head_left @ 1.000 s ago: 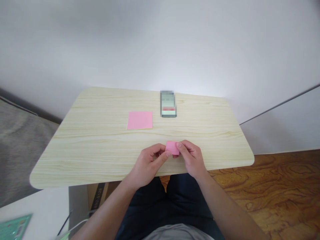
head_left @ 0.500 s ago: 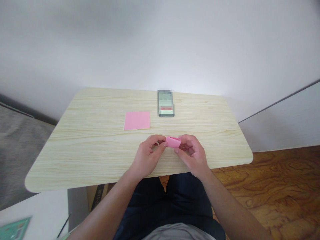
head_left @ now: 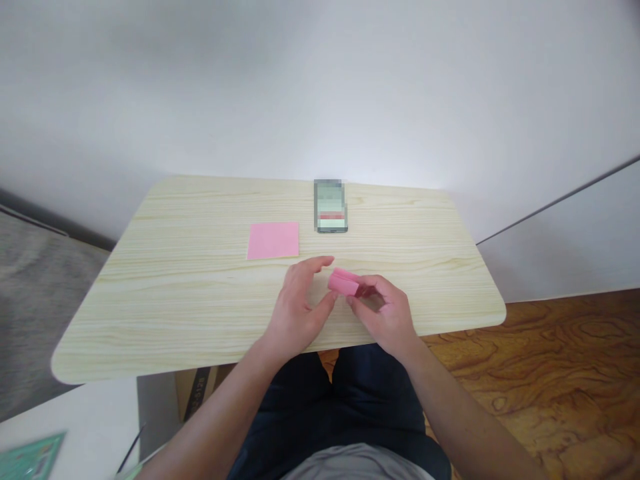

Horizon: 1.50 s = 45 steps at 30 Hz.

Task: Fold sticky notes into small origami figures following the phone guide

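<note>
A small folded piece of pink paper (head_left: pixel 344 282) is held just above the near middle of a light wooden table (head_left: pixel 200 300). My right hand (head_left: pixel 383 313) pinches its right end between thumb and fingers. My left hand (head_left: pixel 300 307) is at its left end, thumb touching the paper's edge, fingers stretched forward and slightly apart above it. A flat pink square sheet (head_left: pixel 273 240) lies on the table beyond my left hand.
A phone (head_left: pixel 330 206) lies face up near the table's far edge, against a white wall. Wooden floor shows to the right. A white surface with a green mat (head_left: pixel 30 457) sits at the lower left. My dark trousers are under the table edge.
The folded pink paper has turned from flat-on to edge-on and tilted. My left fingers have opened and lifted off it, leaving the thumb at its edge. My right hand keeps its pinch.
</note>
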Tool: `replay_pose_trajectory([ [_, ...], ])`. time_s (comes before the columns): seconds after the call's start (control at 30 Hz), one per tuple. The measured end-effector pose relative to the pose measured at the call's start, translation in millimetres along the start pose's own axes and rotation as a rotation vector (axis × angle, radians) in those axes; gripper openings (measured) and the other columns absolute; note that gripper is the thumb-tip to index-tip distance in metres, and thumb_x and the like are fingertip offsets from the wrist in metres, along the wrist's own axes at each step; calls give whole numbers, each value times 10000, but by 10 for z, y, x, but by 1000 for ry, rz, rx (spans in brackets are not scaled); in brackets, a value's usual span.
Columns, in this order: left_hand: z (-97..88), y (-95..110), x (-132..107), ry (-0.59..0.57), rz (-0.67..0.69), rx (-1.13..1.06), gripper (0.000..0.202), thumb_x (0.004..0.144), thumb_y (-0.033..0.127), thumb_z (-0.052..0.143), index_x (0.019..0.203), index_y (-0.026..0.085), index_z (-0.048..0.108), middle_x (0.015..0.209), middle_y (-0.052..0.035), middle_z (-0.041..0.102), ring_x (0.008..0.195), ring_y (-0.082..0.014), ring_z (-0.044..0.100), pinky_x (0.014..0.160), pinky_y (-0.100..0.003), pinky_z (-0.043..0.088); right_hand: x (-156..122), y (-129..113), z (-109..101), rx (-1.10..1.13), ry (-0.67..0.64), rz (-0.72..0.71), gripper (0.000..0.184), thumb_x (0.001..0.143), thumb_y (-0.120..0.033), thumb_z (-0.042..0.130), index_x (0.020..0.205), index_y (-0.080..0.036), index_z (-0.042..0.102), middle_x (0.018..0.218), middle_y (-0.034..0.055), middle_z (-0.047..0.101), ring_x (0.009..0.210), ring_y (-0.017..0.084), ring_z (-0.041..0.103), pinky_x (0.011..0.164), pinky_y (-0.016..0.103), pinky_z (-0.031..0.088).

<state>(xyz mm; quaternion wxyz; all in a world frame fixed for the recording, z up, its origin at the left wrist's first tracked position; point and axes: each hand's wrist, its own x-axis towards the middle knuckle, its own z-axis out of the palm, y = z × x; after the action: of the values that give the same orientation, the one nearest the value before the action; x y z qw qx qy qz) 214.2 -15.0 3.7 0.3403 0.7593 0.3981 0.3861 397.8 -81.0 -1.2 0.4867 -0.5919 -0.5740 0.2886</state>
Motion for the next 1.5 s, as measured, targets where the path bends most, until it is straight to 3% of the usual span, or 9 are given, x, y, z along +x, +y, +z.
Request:
replay_pose_trajectory([
  [0.1,-9,69,7,-77,159,154,391,905,164,637,1280,273,637,1350,-62,620,1294,-254,523,1123,-452,408,-5,-40,-19,-187,-10,-152,283,908,-179,676,1177,-268,687,1053,40,724,984,215,669,909,398,552],
  [0.2,-25,94,-16,-149,186,258,206,915,148,613,1059,261,707,1168,-34,694,1161,-239,571,1037,-434,437,-35,-32,-35,-290,-39,-238,317,902,-130,649,1189,-262,668,1068,49,723,1035,238,640,938,427,545],
  [0.3,-45,73,-88,-176,189,339,155,924,138,589,958,241,700,1055,-24,734,1072,-237,592,981,-440,436,-90,-1,-58,-367,-53,-237,330,874,-118,665,1179,-246,662,1047,55,721,1062,259,614,973,451,530],
  [0.6,-96,21,-283,-184,193,383,195,923,156,622,1019,268,750,1163,-7,777,1187,-232,644,1091,-470,381,-248,-78,-65,-640,-39,-183,279,891,-296,730,1165,-244,718,1224,101,647,1181,316,540,1034,527,445],
  [0.87,-108,-17,-323,-165,168,348,128,949,224,646,979,289,752,1174,21,775,1224,-232,631,1144,-490,332,-231,-32,-39,-608,-124,-211,74,953,-315,692,992,-290,749,1125,21,726,1111,274,545,998,497,418],
  [1.07,-132,23,-331,-118,52,368,84,935,281,663,891,241,722,1080,-45,740,1069,-246,613,976,-450,433,-191,-27,-28,-541,-134,-161,64,961,-291,685,995,-266,732,1093,34,723,1081,251,567,963,476,426],
  [1.37,-66,74,-326,-83,-21,440,93,929,281,666,850,239,693,1082,-50,717,1080,-272,589,973,-486,419,-208,-54,103,-558,-21,-82,38,914,-252,717,932,-242,684,1067,61,694,1052,266,571,917,470,436],
  [1.5,-31,90,-326,-83,-56,472,88,926,278,661,852,234,679,1096,-48,702,1095,-279,580,978,-492,420,-215,-67,97,-593,-31,-68,56,943,-290,694,961,-238,683,1095,72,676,1058,269,563,905,461,432],
])
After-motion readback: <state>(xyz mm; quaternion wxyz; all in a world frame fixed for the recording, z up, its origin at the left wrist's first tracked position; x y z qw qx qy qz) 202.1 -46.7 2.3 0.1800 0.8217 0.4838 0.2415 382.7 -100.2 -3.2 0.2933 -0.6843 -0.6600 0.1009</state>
